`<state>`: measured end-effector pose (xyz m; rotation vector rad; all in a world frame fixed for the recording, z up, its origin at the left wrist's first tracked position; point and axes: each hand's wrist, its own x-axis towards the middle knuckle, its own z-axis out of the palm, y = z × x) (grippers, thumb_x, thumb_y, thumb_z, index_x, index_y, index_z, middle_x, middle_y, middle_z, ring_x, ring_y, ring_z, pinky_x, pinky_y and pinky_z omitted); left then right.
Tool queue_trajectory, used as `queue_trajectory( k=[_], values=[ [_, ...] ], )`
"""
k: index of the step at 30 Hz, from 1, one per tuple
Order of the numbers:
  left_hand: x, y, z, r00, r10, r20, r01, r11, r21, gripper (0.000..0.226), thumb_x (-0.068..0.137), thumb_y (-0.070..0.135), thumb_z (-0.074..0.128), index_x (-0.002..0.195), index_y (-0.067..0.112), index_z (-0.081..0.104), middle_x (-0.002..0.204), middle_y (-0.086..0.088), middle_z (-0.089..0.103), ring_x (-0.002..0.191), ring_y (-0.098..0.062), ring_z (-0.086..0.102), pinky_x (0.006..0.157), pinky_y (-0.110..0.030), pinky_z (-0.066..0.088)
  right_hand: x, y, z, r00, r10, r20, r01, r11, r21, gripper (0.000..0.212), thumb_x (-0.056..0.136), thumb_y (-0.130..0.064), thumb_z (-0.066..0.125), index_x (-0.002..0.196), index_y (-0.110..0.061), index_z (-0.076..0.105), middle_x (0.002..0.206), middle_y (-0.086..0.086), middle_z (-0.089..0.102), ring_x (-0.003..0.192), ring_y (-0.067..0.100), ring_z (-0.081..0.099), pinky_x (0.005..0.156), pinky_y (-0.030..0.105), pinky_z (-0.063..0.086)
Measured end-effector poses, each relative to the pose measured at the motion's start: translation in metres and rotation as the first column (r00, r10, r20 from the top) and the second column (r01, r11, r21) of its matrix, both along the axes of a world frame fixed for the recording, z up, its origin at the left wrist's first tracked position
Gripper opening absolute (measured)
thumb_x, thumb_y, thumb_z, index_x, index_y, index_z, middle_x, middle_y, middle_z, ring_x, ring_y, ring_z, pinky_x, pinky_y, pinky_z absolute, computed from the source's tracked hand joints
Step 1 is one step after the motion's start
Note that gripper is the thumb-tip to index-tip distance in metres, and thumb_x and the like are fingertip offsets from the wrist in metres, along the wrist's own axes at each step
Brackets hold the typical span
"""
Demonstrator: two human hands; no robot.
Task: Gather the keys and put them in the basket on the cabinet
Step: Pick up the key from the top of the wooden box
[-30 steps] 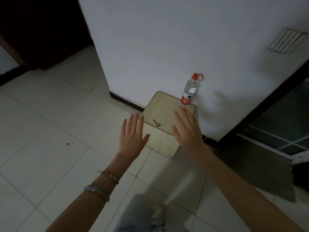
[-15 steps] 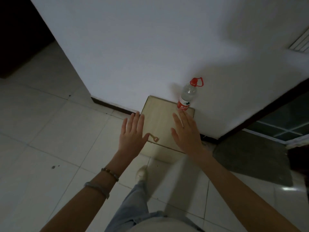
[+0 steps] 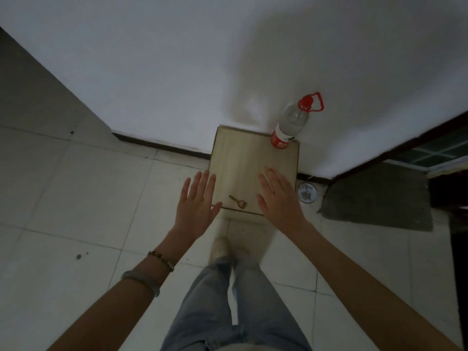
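A small brass key [image 3: 238, 201] lies near the front edge of a low light-wood cabinet [image 3: 243, 160] that stands against the white wall. My left hand [image 3: 196, 206] hovers flat and open just left of the key, fingers spread, holding nothing. My right hand [image 3: 278, 198] hovers open to the key's right, over the cabinet's front right part, also holding nothing. No basket is in view.
A clear plastic water bottle with a red cap [image 3: 291, 122] stands at the cabinet's back right corner. A round floor drain [image 3: 307, 193] and a dark grey mat [image 3: 377, 198] lie to the right. My legs and shoes [image 3: 220, 249] are below, on pale floor tiles.
I have stepped closer, so the view now looks almost straight down on the cabinet. Both hands stay open on either side of the key, and the floor drain has come into view.
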<state>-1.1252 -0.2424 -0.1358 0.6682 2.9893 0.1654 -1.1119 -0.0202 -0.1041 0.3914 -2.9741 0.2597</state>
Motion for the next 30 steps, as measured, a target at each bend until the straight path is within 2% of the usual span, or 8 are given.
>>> queue_trajectory(
  k=[7, 11, 14, 21, 30],
  values=[
    [-0.003, 0.002, -0.032, 0.996, 0.033, 0.085, -0.031, 0.999, -0.025, 0.066, 0.093, 0.045, 0.029, 0.140, -0.002, 0.032, 0.145, -0.024, 0.035, 0.135, -0.038, 0.031, 0.110, -0.054, 0.023, -0.006, 0.014, -0.036, 0.995, 0.029, 0.092, -0.031, 0.999, 0.017, 0.045, 0.073, -0.008, 0.071, 0.113, 0.007, 0.057, 0.116, 0.028, 0.061, 0.107, 0.041, 0.058, 0.090, 0.049, 0.050],
    [-0.003, 0.008, -0.058, 0.994, 0.034, 0.106, -0.031, 0.999, -0.033, 0.066, 0.091, 0.039, 0.051, 0.140, -0.002, 0.031, 0.145, -0.024, 0.035, 0.135, -0.037, 0.031, 0.110, -0.054, 0.023, -0.007, 0.021, -0.062, 0.986, 0.040, 0.161, -0.040, 0.999, -0.004, 0.044, 0.075, -0.007, 0.070, 0.114, 0.007, 0.056, 0.117, 0.029, 0.060, 0.108, 0.041, 0.057, 0.091, 0.050, 0.049],
    [-0.001, 0.012, -0.080, 0.990, 0.048, 0.131, -0.042, 0.998, -0.045, 0.069, 0.088, 0.036, 0.059, 0.139, -0.002, 0.033, 0.144, -0.023, 0.037, 0.133, -0.037, 0.033, 0.109, -0.054, 0.023, -0.003, 0.023, -0.087, 0.973, 0.070, 0.219, -0.062, 0.997, -0.045, 0.044, 0.071, -0.003, 0.073, 0.111, 0.008, 0.058, 0.112, 0.030, 0.061, 0.104, 0.042, 0.059, 0.088, 0.051, 0.051],
    [0.002, 0.017, -0.149, 0.973, 0.090, 0.213, -0.075, 0.994, -0.074, 0.069, 0.093, 0.040, 0.047, 0.144, 0.000, 0.021, 0.150, -0.022, 0.026, 0.139, -0.034, 0.023, 0.114, -0.050, 0.013, -0.003, 0.030, -0.157, 0.952, 0.143, 0.269, -0.115, 0.987, -0.116, 0.041, 0.071, -0.001, 0.073, 0.107, 0.011, 0.058, 0.111, 0.032, 0.061, 0.103, 0.045, 0.059, 0.088, 0.053, 0.050],
    [-0.005, 0.027, -0.268, 0.978, 0.000, 0.207, 0.007, 0.999, -0.036, 0.068, 0.094, 0.045, 0.033, 0.143, 0.000, 0.023, 0.148, -0.021, 0.030, 0.138, -0.035, 0.025, 0.113, -0.050, 0.016, -0.012, 0.026, -0.278, 0.936, 0.157, 0.314, -0.092, 0.973, -0.213, 0.035, 0.080, 0.000, 0.066, 0.112, 0.010, 0.055, 0.116, 0.032, 0.058, 0.110, 0.045, 0.054, 0.095, 0.054, 0.046]
  ],
)
